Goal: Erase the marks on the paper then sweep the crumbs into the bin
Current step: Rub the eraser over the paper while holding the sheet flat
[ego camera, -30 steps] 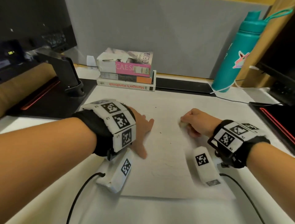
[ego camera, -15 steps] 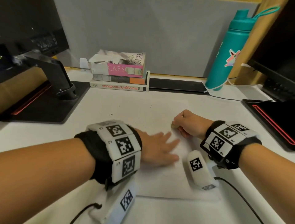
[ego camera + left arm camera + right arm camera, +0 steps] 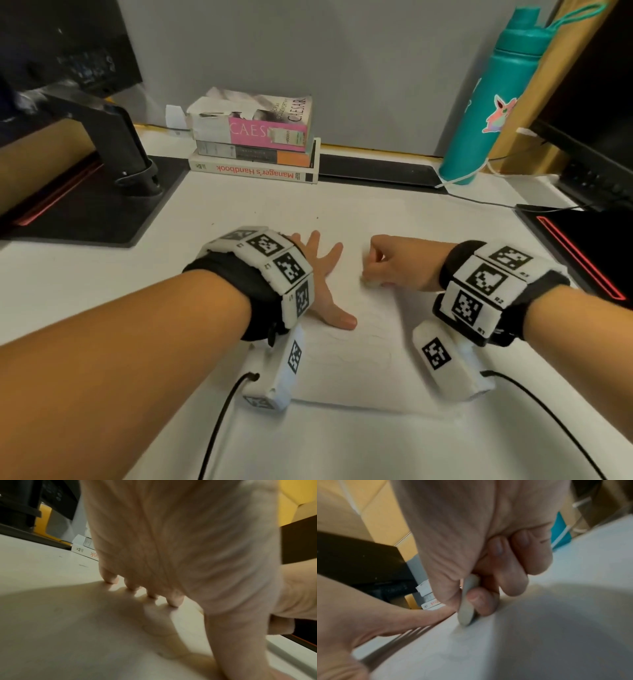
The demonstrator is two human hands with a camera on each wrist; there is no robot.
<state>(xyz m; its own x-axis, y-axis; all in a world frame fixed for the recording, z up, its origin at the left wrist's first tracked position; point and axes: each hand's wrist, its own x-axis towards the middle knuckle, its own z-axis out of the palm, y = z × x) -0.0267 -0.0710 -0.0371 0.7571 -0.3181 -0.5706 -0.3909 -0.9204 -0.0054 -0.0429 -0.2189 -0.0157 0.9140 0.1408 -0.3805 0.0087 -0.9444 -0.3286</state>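
Observation:
A white sheet of paper lies flat on the white desk, with faint pencil marks near its middle. My left hand lies flat on the paper with fingers spread, fingertips pressing down. My right hand pinches a small pale eraser between thumb and forefinger, its lower end touching the paper. In the head view only the eraser tip shows below the fist. A few dark crumbs lie on the desk beyond the hands. No bin is in view.
A stack of three books stands at the back centre. A teal water bottle stands at the back right with a cable beside it. A black monitor stand sits on a dark mat at left; another dark mat lies right.
My left hand turned from pointing right across the paper to pointing away, fingers spread. The right hand with the eraser shifted slightly over the paper.

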